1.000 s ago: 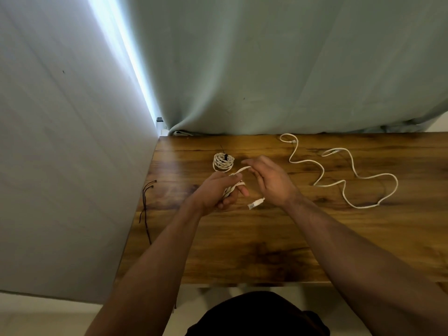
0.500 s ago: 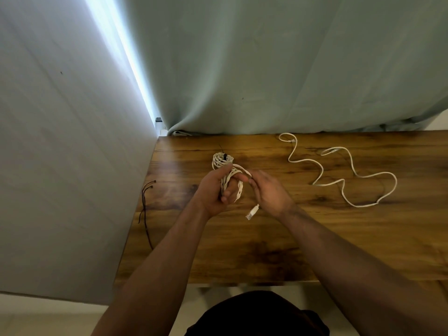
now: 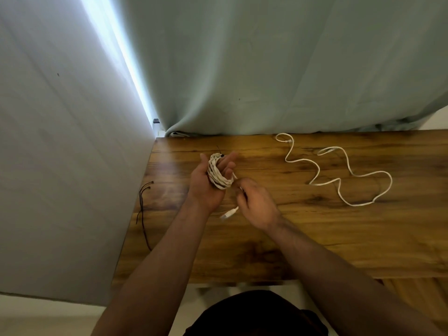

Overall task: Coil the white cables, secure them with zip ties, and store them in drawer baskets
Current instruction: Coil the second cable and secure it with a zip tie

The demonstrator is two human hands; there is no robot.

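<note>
Wood-grain table fills my feed, with a grey-green curtain behind it and a plain wall along its left edge.

My left hand is raised over the far left part of the table, fingers straight and together, thumb up. The white cable is wound in many turns around those fingers. My right hand sits just beside it, fingertips pinched on the cable's free tail, and the plug end dangles below.

I judge the winding nearly done, with only that short tail left. To finish well, I would lay the last turns snug beside the others without crossing them. I would also keep the left fingers stiff so the bundle holds its shape. Then I would slide it off as one piece before reaching for a tie. Slack turns could spring apart at that point.

Counting:
- Two hands.
- One cable on the hand.
- One loose cable snaking across the right of the table, well apart from the hands.
- What look like two black zip ties at the left edge.
- One black zip-tie head by my left fingertips. I cannot tell whether it belongs to a separate bundle hidden behind them.
- No drawer baskets in view.
</note>
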